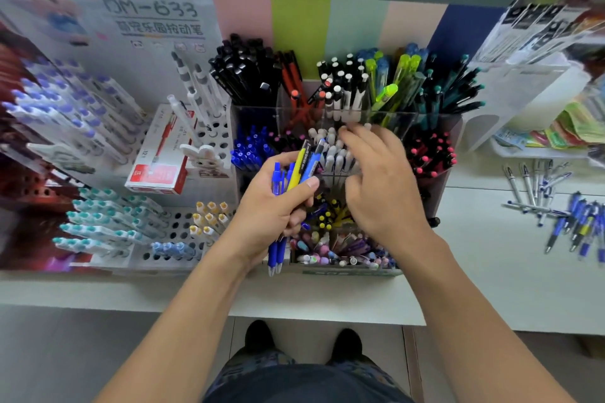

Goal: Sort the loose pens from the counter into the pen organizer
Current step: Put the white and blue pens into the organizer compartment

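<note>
White tabletop (491, 271), a stationery shop display, logged near to far from my remote feed.

Item 1: left hand (278, 209), its fingers curled round a bundle of blue and yellow click pens (296, 173), held upright above the front of the organizer, tips pointing down.

Item 2: right hand (383, 180), palm down above the middle compartments; fingers spread and slightly bent, reaching onto the white-capped pens (330, 149). I cannot tell whether they pinch one.

Item 3: clear acrylic multi-compartment pen organizer (435, 186), stocked with blue, pink-tipped, black, red, green and teal pens sorted by compartment.

Item 4: loose blue and silver pens (566, 206), scattered on the tabletop well to the right.

Item 5: red-and-white pen box (160, 154), left of the organizer.
</note>
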`<state>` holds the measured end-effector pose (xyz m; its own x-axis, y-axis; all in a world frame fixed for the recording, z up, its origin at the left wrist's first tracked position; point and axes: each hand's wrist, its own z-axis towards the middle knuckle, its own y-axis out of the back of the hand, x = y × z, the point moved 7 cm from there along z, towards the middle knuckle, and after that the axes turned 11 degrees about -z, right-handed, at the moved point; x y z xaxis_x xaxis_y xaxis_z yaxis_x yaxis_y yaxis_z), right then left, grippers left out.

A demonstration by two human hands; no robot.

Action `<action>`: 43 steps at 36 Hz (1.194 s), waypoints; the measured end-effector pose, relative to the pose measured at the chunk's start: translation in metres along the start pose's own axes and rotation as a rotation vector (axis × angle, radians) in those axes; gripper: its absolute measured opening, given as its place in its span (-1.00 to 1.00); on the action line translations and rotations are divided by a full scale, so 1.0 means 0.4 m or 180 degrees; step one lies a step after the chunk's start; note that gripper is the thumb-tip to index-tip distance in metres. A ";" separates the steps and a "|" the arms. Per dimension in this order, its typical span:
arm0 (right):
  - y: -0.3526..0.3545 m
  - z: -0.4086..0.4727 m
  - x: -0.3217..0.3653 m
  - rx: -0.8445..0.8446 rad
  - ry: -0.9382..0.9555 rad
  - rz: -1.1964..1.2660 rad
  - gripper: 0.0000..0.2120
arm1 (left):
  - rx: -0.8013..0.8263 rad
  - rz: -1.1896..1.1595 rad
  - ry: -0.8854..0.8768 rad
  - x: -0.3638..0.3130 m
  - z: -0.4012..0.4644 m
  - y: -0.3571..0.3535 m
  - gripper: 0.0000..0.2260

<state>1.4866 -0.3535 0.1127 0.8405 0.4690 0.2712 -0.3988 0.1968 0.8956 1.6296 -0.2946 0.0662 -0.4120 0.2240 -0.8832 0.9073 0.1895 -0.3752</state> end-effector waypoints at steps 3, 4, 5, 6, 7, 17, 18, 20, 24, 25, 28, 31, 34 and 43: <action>0.051 -0.005 0.015 -0.0360 -0.0166 0.0510 -0.53 | 0.0027 0.0104 -0.0005 -0.004 -0.011 0.007 -0.73; 0.063 -0.008 0.024 -0.0388 -0.0212 0.0806 -0.58 | 0.0079 0.0166 -0.0011 -0.007 -0.015 0.008 -0.74; 0.067 -0.009 0.035 -0.0273 -0.0282 0.1153 -0.63 | 0.0159 0.0214 0.0001 -0.009 -0.019 0.007 -0.74; 0.061 -0.009 0.048 -0.0012 -0.0364 0.1485 -0.67 | 0.0255 0.0257 0.0032 -0.010 -0.024 0.006 -0.74; 0.048 -0.009 0.061 0.0317 -0.0411 0.1743 -0.71 | 0.0351 0.0310 0.0062 -0.011 -0.029 0.003 -0.74; -0.034 -0.003 0.061 0.0963 -0.1020 0.3699 -0.65 | 0.0504 0.0295 0.0046 -0.014 -0.064 0.034 -0.78; -0.039 -0.005 0.059 0.0958 -0.1085 0.3790 -0.66 | 0.0507 0.0197 0.0072 -0.011 -0.067 0.036 -0.79; -0.047 -0.010 0.055 0.0983 -0.1148 0.3782 -0.70 | 0.0535 0.0051 0.0137 -0.007 -0.072 0.038 -0.80; -0.058 -0.018 0.051 0.1260 -0.1110 0.3624 -0.72 | 0.0632 -0.0173 0.0237 -0.003 -0.077 0.041 -0.81; -0.057 -0.019 0.051 0.1329 -0.1079 0.3622 -0.70 | 0.0653 -0.0209 0.0241 -0.003 -0.077 0.043 -0.80; -0.052 -0.020 0.051 0.1541 -0.0966 0.3599 -0.60 | 0.0761 -0.0242 0.0264 0.000 -0.073 0.044 -0.80; -0.048 -0.023 0.041 0.1568 -0.1014 0.3626 -0.54 | 0.0879 -0.0164 0.0362 0.007 -0.071 0.036 -0.81; -0.041 -0.021 0.032 0.1424 -0.1091 0.3674 -0.53 | 0.1004 0.0031 0.0400 0.011 -0.070 0.021 -0.86; -0.018 -0.041 0.003 0.0694 -0.1177 0.3528 -0.79 | 0.1113 0.0674 0.0369 0.025 -0.069 -0.003 -0.91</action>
<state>1.4844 -0.3401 0.1010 0.1456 0.0072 0.9893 -0.9345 -0.3273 0.1399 1.6222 -0.2662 0.0656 -0.2022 0.3329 -0.9210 0.9384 -0.2033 -0.2795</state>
